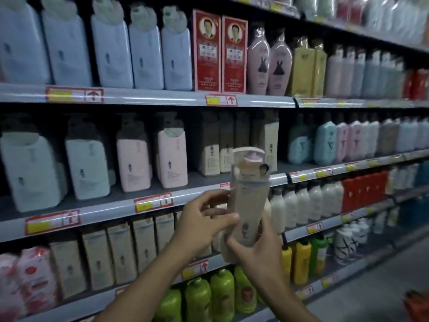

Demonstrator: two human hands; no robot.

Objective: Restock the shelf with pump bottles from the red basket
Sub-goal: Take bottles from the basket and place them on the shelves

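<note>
Both hands grip one beige pump bottle (246, 205), tilted slightly and held up before the middle shelf (148, 201): our left hand (204, 224) wraps its side with the thumb across the front, and our right hand (257, 247) curls round its lower end. Its label carries a small dark figure; the print is too blurred for us to read. A clear plastic collar with a loop handle encloses its pink pump head.

Above and left of the grip stand large, flat-sided pale blue bottles (144, 52), then two red cartons (220, 52) with a portrait and unreadable characters. Left of the grip at the same level we see white and pink rectangular bottles (171, 159); just behind it, beige bottles (211, 154) of matching shape. Below it are rounded, glossy green bottles (220, 293), with yellow bottles (301, 263) to the lower right. Red-and-yellow price tags (153, 203) with upward arrows line the grey shelf edges. An orange-red object (417, 305), blurred, shows at the far lower right.
</note>
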